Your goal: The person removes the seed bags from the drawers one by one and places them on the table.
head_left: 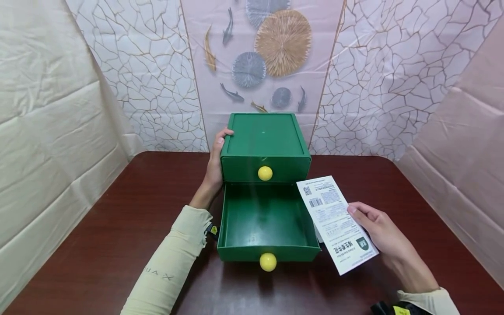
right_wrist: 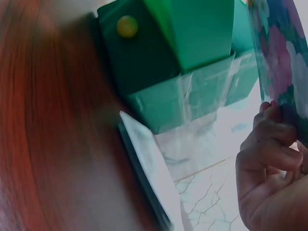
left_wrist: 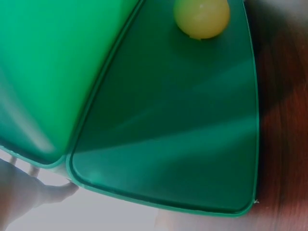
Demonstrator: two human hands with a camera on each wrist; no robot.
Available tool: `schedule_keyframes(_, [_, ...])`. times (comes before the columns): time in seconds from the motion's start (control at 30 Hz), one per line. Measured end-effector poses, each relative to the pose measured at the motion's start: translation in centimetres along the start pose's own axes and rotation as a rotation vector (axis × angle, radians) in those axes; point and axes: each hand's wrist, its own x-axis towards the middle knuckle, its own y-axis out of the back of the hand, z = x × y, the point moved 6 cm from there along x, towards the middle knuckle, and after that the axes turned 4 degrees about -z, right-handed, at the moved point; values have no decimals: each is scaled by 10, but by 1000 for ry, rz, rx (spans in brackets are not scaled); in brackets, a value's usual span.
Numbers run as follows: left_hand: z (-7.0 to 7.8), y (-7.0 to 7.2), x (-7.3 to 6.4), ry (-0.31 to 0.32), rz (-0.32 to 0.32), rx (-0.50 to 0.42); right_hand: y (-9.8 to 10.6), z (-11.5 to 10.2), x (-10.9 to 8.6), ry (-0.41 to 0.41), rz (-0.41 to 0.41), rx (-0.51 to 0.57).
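Note:
A green two-drawer box with yellow ball knobs stands on the table, its lower drawer pulled out and its upper drawer closed. My left hand rests against the box's left side, fingertips at the top edge; the left wrist view shows part of that hand beside the green wall. My right hand pinches a seed packet by its right edge, tilted beside the open drawer. Its printed white back shows in the head view; the flowered front shows in the right wrist view.
A flat white item with a dark edge lies on the table to the right of the box, mostly hidden under the packet in the head view. The dark red-brown table has cloth hangings around its back and sides.

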Motion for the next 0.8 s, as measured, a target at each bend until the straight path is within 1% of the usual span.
schedule_keyframes(0.1, [-2,0,0,11,-3,-3,5,7,4,6,-12,25])
schedule_keyframes(0.23, [-1,0,-1,13,2,1,9,13,9,43,-41,79])
schedule_keyframes(0.47, [-1,-1,0,18,-6,21,23,14,18,81,-53,112])
schedule_keyframes(0.53, [-2,-2,1,21,-10,21,28,14,22,75,-47,113])
schedule_keyframes(0.63, [-2,-2,2,20,-7,17,33,16,29,43,-29,117])
schedule_keyframes(0.8, [-1,0,0,31,9,23,34,21,45,-5,-16,142])
